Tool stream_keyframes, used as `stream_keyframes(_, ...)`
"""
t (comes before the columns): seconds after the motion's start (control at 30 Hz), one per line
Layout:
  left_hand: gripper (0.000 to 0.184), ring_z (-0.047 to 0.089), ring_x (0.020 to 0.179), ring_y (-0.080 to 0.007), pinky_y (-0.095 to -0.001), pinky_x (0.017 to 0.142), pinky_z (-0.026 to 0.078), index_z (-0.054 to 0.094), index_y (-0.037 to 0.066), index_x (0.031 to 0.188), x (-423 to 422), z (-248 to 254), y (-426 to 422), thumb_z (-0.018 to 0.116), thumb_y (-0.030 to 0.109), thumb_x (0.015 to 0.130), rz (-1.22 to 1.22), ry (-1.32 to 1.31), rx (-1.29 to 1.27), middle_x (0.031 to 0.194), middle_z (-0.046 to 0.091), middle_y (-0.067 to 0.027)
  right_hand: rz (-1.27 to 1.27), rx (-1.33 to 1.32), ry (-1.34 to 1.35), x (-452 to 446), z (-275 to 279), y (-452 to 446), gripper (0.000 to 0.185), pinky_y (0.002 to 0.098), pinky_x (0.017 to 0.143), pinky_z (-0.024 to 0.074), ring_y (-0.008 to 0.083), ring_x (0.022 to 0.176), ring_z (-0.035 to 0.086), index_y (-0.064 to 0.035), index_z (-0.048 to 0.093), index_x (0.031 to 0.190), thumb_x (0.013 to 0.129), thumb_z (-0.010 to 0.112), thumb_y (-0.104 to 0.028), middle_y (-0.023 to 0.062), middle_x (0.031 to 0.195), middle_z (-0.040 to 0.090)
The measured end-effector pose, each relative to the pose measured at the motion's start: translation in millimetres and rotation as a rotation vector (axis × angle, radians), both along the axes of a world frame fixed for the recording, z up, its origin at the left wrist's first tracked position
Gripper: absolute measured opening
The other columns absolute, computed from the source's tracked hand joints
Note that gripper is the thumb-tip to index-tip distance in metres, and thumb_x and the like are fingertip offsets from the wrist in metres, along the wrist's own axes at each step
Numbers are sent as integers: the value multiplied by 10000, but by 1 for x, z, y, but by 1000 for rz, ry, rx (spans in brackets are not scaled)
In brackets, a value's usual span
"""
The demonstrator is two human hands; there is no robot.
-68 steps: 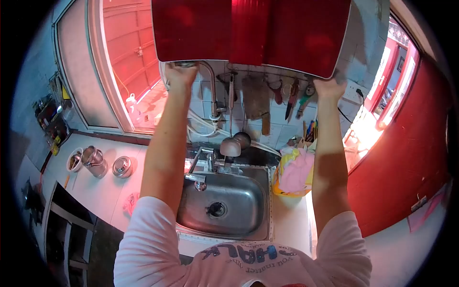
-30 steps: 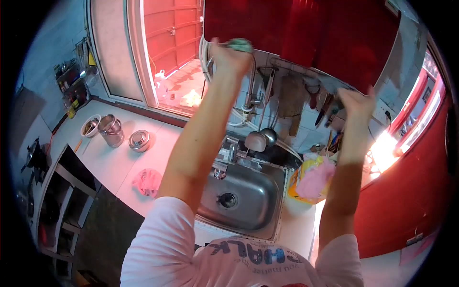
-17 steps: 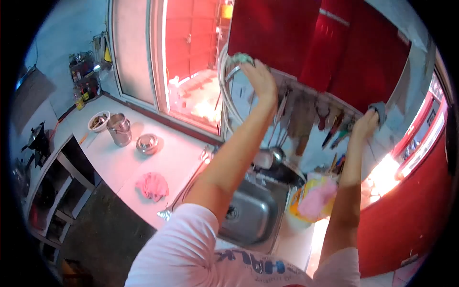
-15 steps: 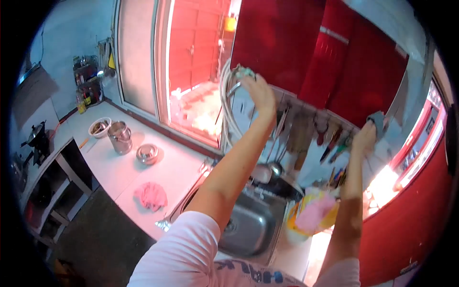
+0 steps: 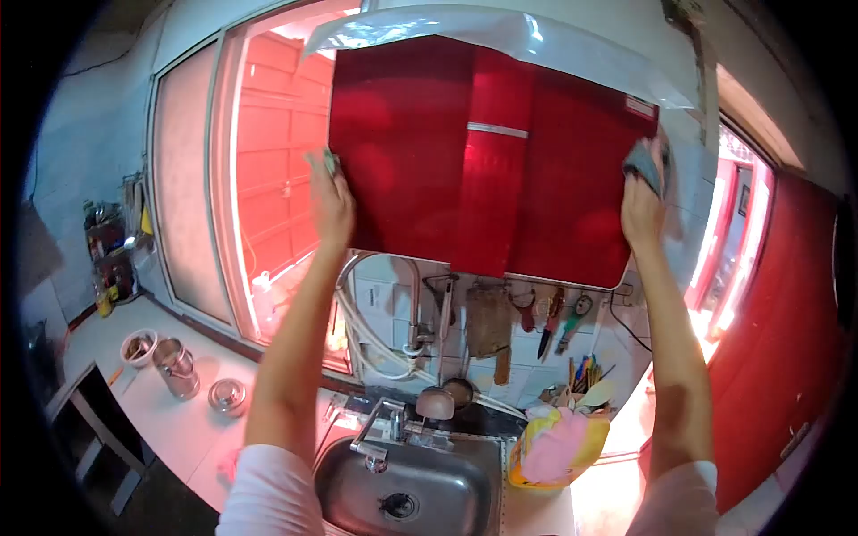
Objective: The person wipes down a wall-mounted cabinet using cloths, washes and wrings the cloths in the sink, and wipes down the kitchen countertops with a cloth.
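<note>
A red wall cabinet [image 5: 402,161] with a lighter middle strip hangs in front of me. My left hand [image 5: 333,207] is at its left side, fingers closed around a pale green cloth [image 5: 316,164], which shows only in part. At the cabinet's right side, my right hand [image 5: 642,214] grips a grey cloth [image 5: 643,166] near the edge. Both arms are raised and stretched forward. Clear plastic sheeting [image 5: 429,29] lies along the cabinet's top.
Below are a steel sink [image 5: 429,482] with a faucet [image 5: 368,447], and hanging knives and tools [image 5: 550,323]. A yellow-and-pink bag [image 5: 559,451] stands right of the sink. Metal pots [image 5: 177,368] sit on the left counter [image 5: 170,429]. A sliding window [image 5: 189,179] is at left.
My view has tilted up and levelled, showing the whole cabinet front. Both hands have moved from near its lower corners to higher on its two sides, still holding the cloths.
</note>
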State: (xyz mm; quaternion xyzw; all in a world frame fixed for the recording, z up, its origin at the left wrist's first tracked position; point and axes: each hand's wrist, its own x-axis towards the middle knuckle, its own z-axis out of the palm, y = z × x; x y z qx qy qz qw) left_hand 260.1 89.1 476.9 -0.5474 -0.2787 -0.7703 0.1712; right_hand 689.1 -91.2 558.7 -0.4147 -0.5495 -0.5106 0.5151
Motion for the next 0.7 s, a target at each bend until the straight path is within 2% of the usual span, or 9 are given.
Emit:
stream_keyframes(0.07, 502, 355, 1260, -482, -483, 991, 377, 260, 37, 1413, -9, 53, 9, 435, 153, 957, 169, 108, 86, 1406, 301, -333, -134, 83, -59, 18, 33, 18, 411, 403, 1102, 265, 386, 1325, 312, 7, 424, 1331, 952, 398, -150, 209, 1450, 331)
stream_keyframes(0.17, 405, 442, 1134, -492, -512, 939, 401, 355, 11, 1307, -18, 137, 7, 429, 196, 954, 98, 221, 54, 1278, 407, -345, -73, 46, -63, 31, 84, 24, 372, 491, 867, 419, 474, 985, 526, 20, 572, 1055, 971, 378, -287, 310, 1053, 566)
stream_keyframes(0.23, 362, 469, 1088, -463, -499, 904, 415, 427, -4, 1217, -19, 162, 31, 429, 246, 955, 250, 270, 157, 1193, 456, -326, -59, -68, -5, 34, 95, 19, 386, 527, 801, 422, 500, 884, 536, 14, 579, 990, 971, 372, -311, 316, 955, 577)
stream_keyframes(0.3, 359, 477, 1089, -433, -484, 891, 420, 483, -13, 1158, -14, 175, 46, 426, 278, 955, 188, 218, 76, 1159, 483, -310, -167, -44, -14, 16, 71, 9, 373, 503, 859, 418, 477, 969, 528, 21, 568, 1048, 968, 381, -291, 306, 1049, 567)
stream_keyframes(0.33, 401, 439, 1168, -425, -491, 950, 382, 465, 7, 1255, -9, 160, 32, 417, 274, 960, 428, 321, 88, 1238, 459, -306, -222, 36, -69, 18, 53, 13, 366, 474, 932, 393, 449, 1070, 494, 20, 534, 1141, 967, 384, -265, 283, 1170, 525)
stream_keyframes(0.4, 460, 382, 1252, -428, -497, 1009, 333, 390, 27, 1359, 22, 118, -10, 413, 262, 965, 469, 220, 333, 1327, 418, -296, -307, 134, -228, 3, 7, 4, 467, 450, 1049, 338, 420, 1297, 342, -46, 409, 1372, 940, 433, -223, 175, 1422, 393)
stream_keyframes(0.5, 554, 245, 1372, -400, -501, 1124, 182, 316, 49, 1430, 55, 31, -59, 447, 179, 909, 331, 448, 202, 1467, 276, -235, -417, -270, -159, -17, -89, -6, 633, 523, 1093, 256, 359, 1356, 296, -152, 360, 1430, 834, 571, -188, 97, 1514, 267)
stream_keyframes(0.57, 523, 211, 1400, -359, -462, 1147, 153, 326, 66, 1432, 66, 3, -72, 405, 180, 928, 299, 632, 143, 1490, 264, -196, -170, -323, -305, -33, -104, -22, 683, 501, 1110, 233, 359, 1348, 314, -186, 356, 1435, 802, 603, -113, 78, 1517, 266)
stream_keyframes(0.7, 486, 262, 1378, -349, -430, 1139, 197, 395, 60, 1387, 54, 61, -54, 430, 177, 917, 402, 518, 242, 1477, 300, -179, 264, -82, -211, -31, -2, 10, 535, 426, 1083, 299, 390, 1291, 374, -107, 419, 1384, 863, 541, -110, 149, 1444, 371)
